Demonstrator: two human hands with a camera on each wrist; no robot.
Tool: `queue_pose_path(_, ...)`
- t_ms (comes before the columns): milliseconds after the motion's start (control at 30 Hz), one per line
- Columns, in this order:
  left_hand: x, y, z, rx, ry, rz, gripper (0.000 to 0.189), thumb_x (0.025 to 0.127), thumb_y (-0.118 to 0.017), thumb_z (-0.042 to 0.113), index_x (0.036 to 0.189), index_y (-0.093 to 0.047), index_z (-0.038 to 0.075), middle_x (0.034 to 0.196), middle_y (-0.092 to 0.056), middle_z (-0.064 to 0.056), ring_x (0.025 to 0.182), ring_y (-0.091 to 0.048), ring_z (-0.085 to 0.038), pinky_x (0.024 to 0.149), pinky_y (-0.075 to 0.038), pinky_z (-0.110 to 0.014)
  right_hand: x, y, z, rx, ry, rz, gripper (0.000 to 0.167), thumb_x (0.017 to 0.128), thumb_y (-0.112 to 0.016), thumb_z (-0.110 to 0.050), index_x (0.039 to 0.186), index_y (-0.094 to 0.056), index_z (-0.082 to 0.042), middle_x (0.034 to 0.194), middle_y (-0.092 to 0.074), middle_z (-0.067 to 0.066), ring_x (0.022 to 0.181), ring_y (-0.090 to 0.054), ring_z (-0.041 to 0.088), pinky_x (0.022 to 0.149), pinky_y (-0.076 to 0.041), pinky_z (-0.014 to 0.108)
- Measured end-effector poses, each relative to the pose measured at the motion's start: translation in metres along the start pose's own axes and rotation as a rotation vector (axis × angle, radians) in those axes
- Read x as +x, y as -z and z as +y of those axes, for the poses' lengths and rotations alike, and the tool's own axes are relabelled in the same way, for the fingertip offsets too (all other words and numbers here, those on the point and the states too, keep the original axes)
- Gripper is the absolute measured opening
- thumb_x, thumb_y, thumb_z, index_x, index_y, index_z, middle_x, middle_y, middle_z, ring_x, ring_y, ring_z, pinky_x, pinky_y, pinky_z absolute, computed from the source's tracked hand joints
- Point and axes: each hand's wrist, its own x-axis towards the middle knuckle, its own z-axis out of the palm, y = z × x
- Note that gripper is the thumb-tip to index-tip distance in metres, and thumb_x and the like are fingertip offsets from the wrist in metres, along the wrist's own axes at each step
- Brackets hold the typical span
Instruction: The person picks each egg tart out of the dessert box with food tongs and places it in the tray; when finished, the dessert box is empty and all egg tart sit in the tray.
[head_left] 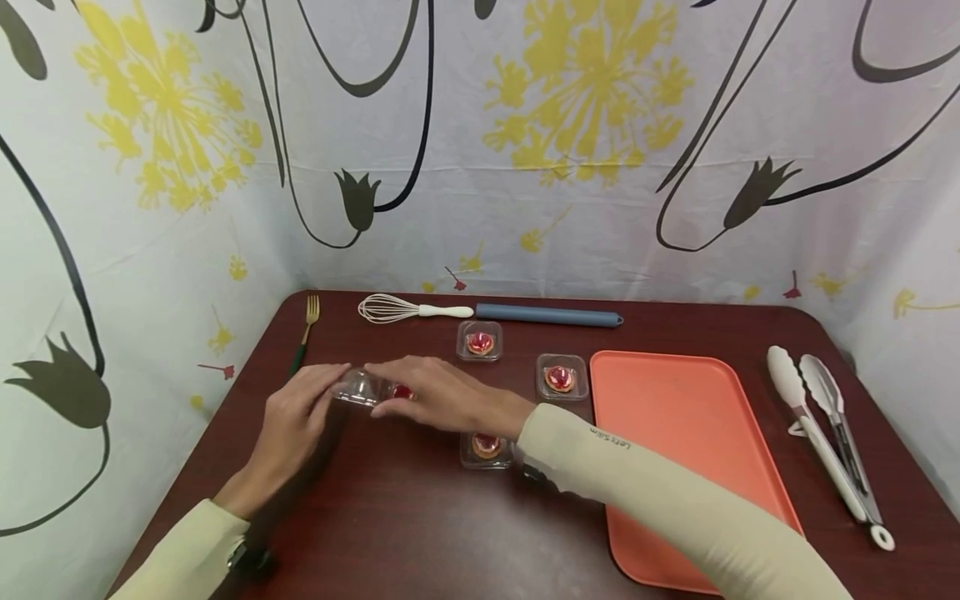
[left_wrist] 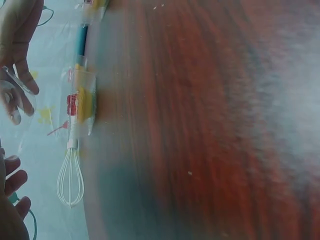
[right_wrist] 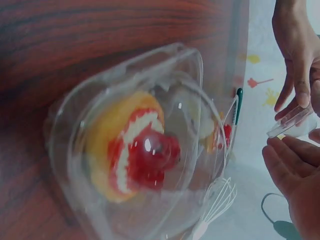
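Note:
Both hands meet over the left half of the table at a clear plastic lid (head_left: 358,388). My left hand (head_left: 294,417) holds it at its left edge, thumb and fingers at the rim. My right hand (head_left: 435,392) pinches the opposite side between thumb and fingers. In the right wrist view the lid (right_wrist: 292,122) is raised and tilted between the two hands. Partly hidden under my right hand, a red-topped tart (head_left: 402,392) shows behind the lid. In the left wrist view this tart (left_wrist: 73,104) sits in a clear container on the table.
More tarts in clear containers stand at the back (head_left: 480,342), by the tray (head_left: 561,377) and under my right forearm (head_left: 486,450). A whisk (head_left: 397,309) and blue rolling pin (head_left: 547,315) line the back edge. A fork (head_left: 306,329), orange tray (head_left: 675,375) and tongs (head_left: 825,442) flank them.

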Motion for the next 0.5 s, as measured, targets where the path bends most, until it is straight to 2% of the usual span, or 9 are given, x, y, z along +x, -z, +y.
queue_pose_path(133, -0.007, 0.006, 0.001, 0.023, 0.032, 0.002, 0.039, 0.091, -0.074, -0.021, 0.126, -0.079, -0.002, 0.118, -0.079, -0.016, 0.108, -0.072, -0.031, 0.105, -0.040, -0.005, 0.003, -0.006, -0.005, 0.036, 0.018, 0.022, 0.058, 0.105, -0.079, -0.028, 0.154, -0.062, -0.002, 0.147, -0.071, 0.009, 0.128, -0.070, 0.015, 0.107, -0.054, 0.025)
queue_pose_path(300, -0.014, 0.015, -0.002, 0.030, 0.053, 0.009, 0.042, 0.089, -0.074, -0.025, 0.124, -0.080, -0.002, 0.115, -0.079, -0.016, 0.105, -0.072, -0.031, 0.101, -0.041, -0.004, 0.008, -0.013, -0.009, 0.046, 0.034, 0.042, 0.052, 0.107, -0.076, -0.027, 0.151, -0.065, -0.001, 0.143, -0.073, 0.010, 0.126, -0.072, 0.013, 0.106, -0.055, 0.022)
queue_pose_path(400, -0.017, 0.021, -0.005, 0.045, 0.074, 0.008, 0.038, 0.089, -0.077, -0.022, 0.120, -0.081, 0.000, 0.111, -0.080, -0.013, 0.103, -0.072, -0.026, 0.098, -0.043, -0.005, 0.013, -0.017, -0.010, 0.017, 0.025, 0.053, 0.041, 0.109, -0.074, -0.023, 0.144, -0.071, -0.003, 0.133, -0.078, 0.008, 0.119, -0.074, 0.012, 0.103, -0.056, 0.022)
queue_pose_path(500, -0.021, 0.028, -0.008, 0.074, 0.087, 0.026, 0.034, 0.087, -0.081, -0.019, 0.114, -0.083, 0.002, 0.106, -0.081, -0.010, 0.096, -0.071, -0.018, 0.089, -0.045, -0.006, 0.021, -0.021, -0.010, -0.018, 0.011, 0.055, 0.027, 0.110, -0.072, -0.018, 0.133, -0.079, -0.006, 0.121, -0.082, 0.003, 0.107, -0.076, 0.009, 0.096, -0.057, 0.020)
